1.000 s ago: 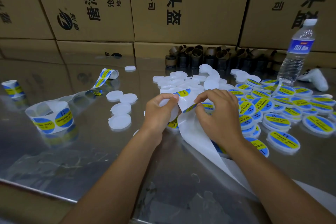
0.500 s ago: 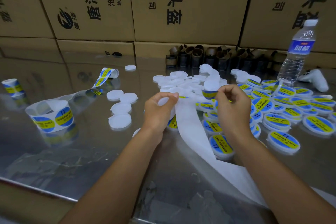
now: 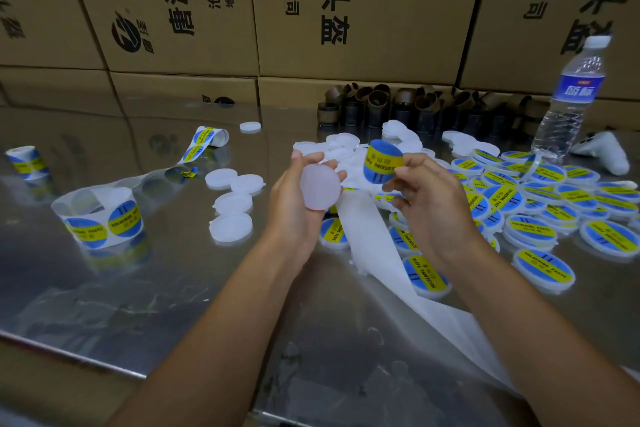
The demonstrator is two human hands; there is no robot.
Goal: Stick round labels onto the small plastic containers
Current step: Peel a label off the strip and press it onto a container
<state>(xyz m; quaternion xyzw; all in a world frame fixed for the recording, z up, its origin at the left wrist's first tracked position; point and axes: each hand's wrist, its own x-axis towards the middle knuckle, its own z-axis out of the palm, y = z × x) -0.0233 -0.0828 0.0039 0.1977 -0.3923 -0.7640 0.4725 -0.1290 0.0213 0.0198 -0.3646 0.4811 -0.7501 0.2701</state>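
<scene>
Head cam: L grip (image 3: 294, 208) curled round a blank plastic container (image 3: 320, 188), held above the counter (image 3: 138, 288), flat face toward me. R grip (image 3: 431, 208) pinching a blue-yellow round label (image 3: 382, 163) just beside it, not touching. Labelled containers (image 3: 540, 234) piled right; backing strip (image 3: 372, 246) btwn my arms; label roll (image 3: 100, 218) left.

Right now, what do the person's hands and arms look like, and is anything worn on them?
The left hand and right hand are bare: no gloves, rings or wristbands show. The left forearm and right forearm are bare too, with no sleeve, watch or marking visible down to the frame's edge.
</scene>
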